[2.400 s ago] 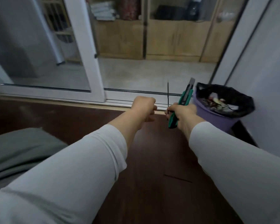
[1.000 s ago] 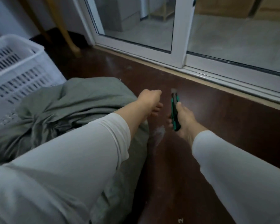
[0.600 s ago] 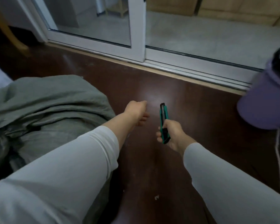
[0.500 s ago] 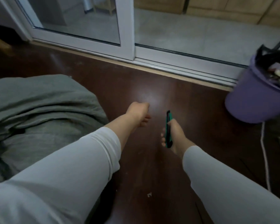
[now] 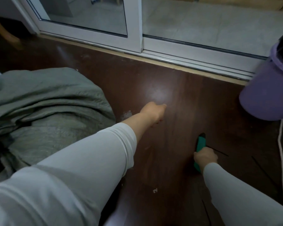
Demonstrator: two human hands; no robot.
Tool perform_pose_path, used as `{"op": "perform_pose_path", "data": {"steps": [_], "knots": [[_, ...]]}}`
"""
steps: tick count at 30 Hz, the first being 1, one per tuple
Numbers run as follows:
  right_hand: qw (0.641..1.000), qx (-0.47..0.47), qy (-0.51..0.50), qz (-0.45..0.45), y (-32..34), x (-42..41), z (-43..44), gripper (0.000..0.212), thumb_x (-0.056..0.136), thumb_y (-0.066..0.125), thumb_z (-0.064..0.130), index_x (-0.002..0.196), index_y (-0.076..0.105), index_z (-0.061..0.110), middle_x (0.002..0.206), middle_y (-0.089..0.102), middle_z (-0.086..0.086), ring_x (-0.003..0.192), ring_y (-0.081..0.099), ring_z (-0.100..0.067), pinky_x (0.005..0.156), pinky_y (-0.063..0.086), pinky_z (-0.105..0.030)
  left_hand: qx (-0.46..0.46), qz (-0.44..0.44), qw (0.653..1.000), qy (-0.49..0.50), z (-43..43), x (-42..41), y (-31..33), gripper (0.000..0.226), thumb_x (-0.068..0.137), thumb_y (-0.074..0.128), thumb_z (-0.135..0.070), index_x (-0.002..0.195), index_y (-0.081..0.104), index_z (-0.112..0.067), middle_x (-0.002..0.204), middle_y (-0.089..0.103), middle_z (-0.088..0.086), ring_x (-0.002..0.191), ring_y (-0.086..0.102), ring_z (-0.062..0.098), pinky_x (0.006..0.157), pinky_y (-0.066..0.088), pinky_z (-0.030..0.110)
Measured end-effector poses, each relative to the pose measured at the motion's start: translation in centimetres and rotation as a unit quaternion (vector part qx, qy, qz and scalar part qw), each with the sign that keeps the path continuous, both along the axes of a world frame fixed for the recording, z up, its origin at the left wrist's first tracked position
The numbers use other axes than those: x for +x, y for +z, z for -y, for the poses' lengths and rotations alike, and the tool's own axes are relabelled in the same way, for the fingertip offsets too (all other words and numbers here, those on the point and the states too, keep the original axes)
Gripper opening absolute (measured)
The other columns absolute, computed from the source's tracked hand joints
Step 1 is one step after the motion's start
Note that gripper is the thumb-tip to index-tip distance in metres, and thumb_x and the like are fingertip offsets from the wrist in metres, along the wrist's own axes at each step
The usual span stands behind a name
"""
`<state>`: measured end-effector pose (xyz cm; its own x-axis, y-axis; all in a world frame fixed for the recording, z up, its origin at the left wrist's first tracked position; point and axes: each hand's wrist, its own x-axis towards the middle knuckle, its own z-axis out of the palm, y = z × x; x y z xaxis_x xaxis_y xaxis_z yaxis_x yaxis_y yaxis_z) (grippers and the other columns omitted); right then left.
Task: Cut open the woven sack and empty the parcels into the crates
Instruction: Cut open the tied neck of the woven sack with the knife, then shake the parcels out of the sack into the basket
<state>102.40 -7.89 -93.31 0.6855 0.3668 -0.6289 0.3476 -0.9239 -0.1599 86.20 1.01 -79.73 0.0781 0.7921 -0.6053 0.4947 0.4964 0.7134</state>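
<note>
A grey-green woven sack (image 5: 44, 108) lies crumpled on the dark wooden floor at the left. My left hand (image 5: 152, 112) hovers to the right of the sack, fingers curled in, with nothing visible in it. My right hand (image 5: 205, 158) is low at the right, close to the floor, closed around a green utility knife (image 5: 200, 144) whose dark tip points away from me. No crate or parcel is in view.
A purple bin (image 5: 266, 93) with a black liner stands at the right edge. A white cord (image 5: 282, 160) and thin black strips (image 5: 219, 152) lie on the floor near my right hand. A sliding glass door track (image 5: 170, 54) runs across the back.
My right hand has dropped down and toward me with the knife, close to the floor. My left hand has stayed curled beside the sack. The view has tilted lower.
</note>
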Motion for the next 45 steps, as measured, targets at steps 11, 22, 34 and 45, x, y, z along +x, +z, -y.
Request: {"op": "perform_pose_path", "data": {"steps": [11, 22, 34, 45], "knots": [[0.935, 0.202, 0.282, -0.07, 11.1, -13.6, -8.0, 0.031, 0.088, 0.055, 0.012, 0.113, 0.06, -0.006, 0.12, 0.061, -0.023, 0.115, 0.056, -0.037, 0.092, 0.045, -0.037, 0.079, -0.086, 0.993, 0.008, 0.9, -9.7, 5.2, 0.029, 0.094, 0.044, -0.017, 0.101, 0.064, 0.004, 0.114, 0.065, 0.024, 0.097, 0.064, 0.033, 0.087, 0.051, 0.038], [0.71, 0.29, 0.633, -0.108, 21.9, -37.0, -9.3, 0.04, 0.077, 0.064, 0.008, 0.117, 0.063, 0.015, 0.121, 0.063, -0.009, 0.113, 0.058, -0.025, 0.095, 0.045, -0.029, 0.067, -0.463, 0.883, -0.014, 7.4, -32.5, 11.3, 0.129, 0.062, 0.079, -0.052, 0.15, -0.003, -0.006, 0.157, 0.0, 0.023, 0.146, -0.002, 0.04, 0.117, 0.0, 0.056], [0.463, 0.25, 0.849, 0.044, 19.4, -46.1, -3.8, 0.122, 0.06, 0.082, 0.042, 0.151, 0.002, 0.025, 0.161, 0.001, -0.002, 0.148, -0.007, -0.022, 0.119, -0.004, -0.04, -0.019, -0.465, 0.885, -0.024, 13.0, -42.8, 8.3, 0.077, 0.067, 0.08, -0.031, 0.133, 0.046, -0.012, 0.132, 0.056, 0.012, 0.119, 0.056, 0.03, 0.099, 0.048, 0.04], [0.59, 0.356, 0.724, -0.039, 20.6, -48.8, -4.5, 0.038, 0.077, 0.062, 0.026, 0.113, 0.052, 0.021, 0.123, 0.058, -0.005, 0.116, 0.054, -0.027, 0.094, 0.044, -0.04, 0.007, -0.449, 0.893, -0.04, 13.2, -47.5, 11.5, 0.144, 0.032, 0.076, -0.074, 0.148, 0.011, -0.019, 0.152, 0.036, 0.003, 0.139, 0.036, 0.026, 0.117, 0.015, 0.053]]}}
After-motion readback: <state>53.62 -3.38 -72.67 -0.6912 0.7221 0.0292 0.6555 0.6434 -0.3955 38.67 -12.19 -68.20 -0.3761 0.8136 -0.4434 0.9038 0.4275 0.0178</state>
